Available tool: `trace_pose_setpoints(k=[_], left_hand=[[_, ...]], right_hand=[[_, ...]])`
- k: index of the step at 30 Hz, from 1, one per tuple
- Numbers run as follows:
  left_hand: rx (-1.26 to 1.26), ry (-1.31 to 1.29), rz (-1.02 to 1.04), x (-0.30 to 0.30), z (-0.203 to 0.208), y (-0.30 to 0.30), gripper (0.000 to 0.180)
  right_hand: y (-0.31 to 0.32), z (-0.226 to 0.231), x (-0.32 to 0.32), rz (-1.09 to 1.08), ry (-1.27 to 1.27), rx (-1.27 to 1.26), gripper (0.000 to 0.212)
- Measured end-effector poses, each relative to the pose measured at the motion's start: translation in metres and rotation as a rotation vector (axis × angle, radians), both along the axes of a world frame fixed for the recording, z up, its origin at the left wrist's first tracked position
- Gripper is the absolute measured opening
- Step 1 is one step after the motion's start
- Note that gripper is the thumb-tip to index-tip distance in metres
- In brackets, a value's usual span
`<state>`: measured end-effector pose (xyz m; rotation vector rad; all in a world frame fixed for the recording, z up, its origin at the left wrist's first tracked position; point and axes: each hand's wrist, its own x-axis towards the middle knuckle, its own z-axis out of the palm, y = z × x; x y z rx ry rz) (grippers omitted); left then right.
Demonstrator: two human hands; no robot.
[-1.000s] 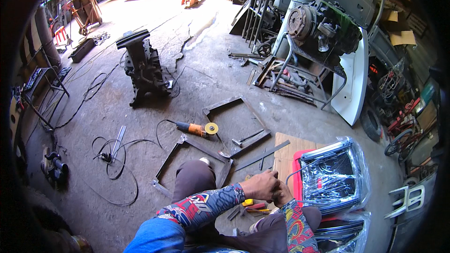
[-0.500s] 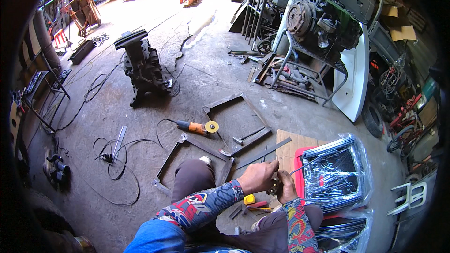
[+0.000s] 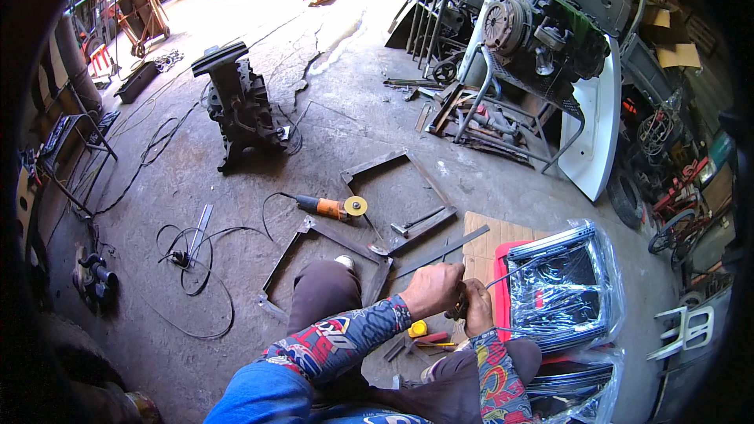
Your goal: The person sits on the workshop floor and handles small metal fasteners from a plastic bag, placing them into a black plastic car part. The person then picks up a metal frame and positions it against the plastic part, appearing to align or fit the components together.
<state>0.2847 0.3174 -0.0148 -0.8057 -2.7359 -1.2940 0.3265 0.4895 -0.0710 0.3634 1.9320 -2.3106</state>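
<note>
A small metal thing [image 3: 455, 308] is right between the two hands, just below the fingers of the left hand [image 3: 433, 289] and up against the fingers of the right hand [image 3: 478, 311]. The right fingers are wrapped around it and hold it. The left fingers are curled in tight at its top, but their tips are hidden — I cannot tell just what they pinch. The metal thing looks dark, a bit brown, and lumpy. The hands cover a lot of it, so its whole shape is hard to see.

A thin grey cord [image 3: 512, 270] goes off to the right of the right fingers, over a shiny plastic-wrapped pack [image 3: 554, 298]. I cannot tell if the cord joins the metal thing. Just past the fingers lies brown cardboard [image 3: 477, 251]. Below the left fingers is a little yellow box [image 3: 417, 329]. Farther out, ahead and to their left, lie an orange grinder [image 3: 327, 208] and a metal frame [image 3: 349, 243] — both on the floor [image 3: 236, 220].
</note>
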Motion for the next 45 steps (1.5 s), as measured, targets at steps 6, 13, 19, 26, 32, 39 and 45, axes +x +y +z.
trace_pose_setpoints(k=[6,13,19,26,32,39,45], left_hand=[[0.051,-0.143,-0.028,0.0,0.008,0.0,0.028],[-0.024,-0.151,0.086,0.0,0.007,-0.004,0.036],[0.089,-0.131,-0.008,-0.002,0.009,-0.001,0.027],[0.255,-0.029,-0.12,-0.004,0.013,-0.001,0.024],[0.382,0.04,-0.21,-0.007,0.014,-0.002,0.021],[0.344,0.032,-0.112,-0.003,0.02,-0.002,0.024],[0.253,-0.008,0.005,-0.004,0.012,-0.001,0.026]], right_hand=[[0.001,-0.004,0.003,0.042,-0.028,-0.113,0.014],[0.002,0.007,0.002,-0.049,0.019,-0.207,0.011],[0.003,0.015,-0.002,-0.117,0.06,-0.318,0.033],[0.012,0.013,-0.003,0.091,-0.062,-0.417,0.048],[0.017,0.014,-0.006,0.182,-0.057,-0.508,0.049],[0.004,0.028,-0.003,0.092,-0.097,-0.502,0.044],[-0.004,0.03,-0.004,0.071,-0.052,-0.484,0.043]])
